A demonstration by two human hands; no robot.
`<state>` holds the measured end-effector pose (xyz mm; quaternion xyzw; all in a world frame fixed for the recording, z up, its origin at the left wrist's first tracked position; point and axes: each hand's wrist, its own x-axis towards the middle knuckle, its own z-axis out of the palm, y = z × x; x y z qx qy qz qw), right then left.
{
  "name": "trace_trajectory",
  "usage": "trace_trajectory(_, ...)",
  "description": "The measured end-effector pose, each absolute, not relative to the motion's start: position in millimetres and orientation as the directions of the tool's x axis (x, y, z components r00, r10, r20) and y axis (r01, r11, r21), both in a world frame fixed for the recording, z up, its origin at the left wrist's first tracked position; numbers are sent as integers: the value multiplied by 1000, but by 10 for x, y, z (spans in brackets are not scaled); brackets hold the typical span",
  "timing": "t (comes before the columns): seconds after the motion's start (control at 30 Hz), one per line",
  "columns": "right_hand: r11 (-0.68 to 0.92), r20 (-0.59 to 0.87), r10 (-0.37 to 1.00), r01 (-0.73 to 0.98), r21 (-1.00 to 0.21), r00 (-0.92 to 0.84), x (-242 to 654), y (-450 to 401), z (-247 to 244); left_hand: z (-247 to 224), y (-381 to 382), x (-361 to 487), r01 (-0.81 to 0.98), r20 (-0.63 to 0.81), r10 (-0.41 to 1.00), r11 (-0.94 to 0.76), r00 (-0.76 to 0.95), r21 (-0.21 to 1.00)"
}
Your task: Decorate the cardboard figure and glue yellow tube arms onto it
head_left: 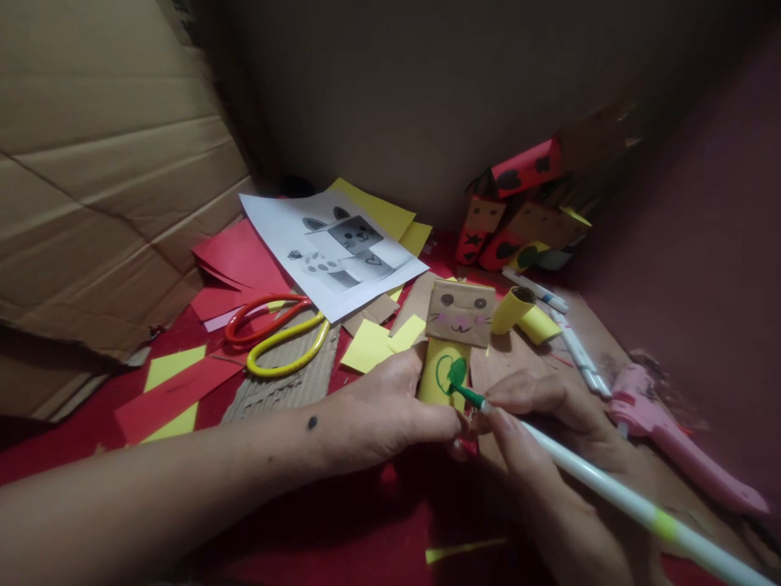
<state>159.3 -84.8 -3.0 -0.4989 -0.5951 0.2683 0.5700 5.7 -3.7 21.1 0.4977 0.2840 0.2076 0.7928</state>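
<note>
My left hand (406,407) is wrapped round a yellow paper tube figure (436,370) with a square cardboard head (460,312). Eyes, whiskers, a mouth and pink cheeks are drawn on that head. On the tube is a green heart outline, its right part filled in. Pinched in my right hand (549,443) is a green marker (601,480) with a white barrel, its tip touching the heart. Two yellow paper rolls (525,313) lie just right of the figure's head.
Scissors (286,350) with red and yellow handles lie left, near a printed picture sheet (390,268). Several paper scraps (183,399) surround them. Markers (577,350) and a pink glue gun (677,448) lie right. Finished-looking figures (518,220) stand behind; cardboard (110,187) rises at left.
</note>
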Motion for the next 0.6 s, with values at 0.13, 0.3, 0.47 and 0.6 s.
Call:
trace_trajectory(0.13, 368, 419, 898, 293, -883, 135, 1587, -854, -26, 205, -21, 50, -36, -234, 610, 396, 757, 917)
trace_trajectory(0.3, 359, 421, 900, 351, -865, 116, 1612, -848, -40, 226, -24, 51, -21, -240, 605, 391, 759, 920)
trace_trajectory(0.47, 362, 421, 903, 386, -848, 79, 1621, -844, -49, 241, -31, 54, -12, -239, 606, 380, 758, 925)
trace_trajectory(0.6, 371, 427, 897, 329, -869, 117, 1591, -841, -22, 222, -21, 51, 7, -258, 614, 381, 746, 925)
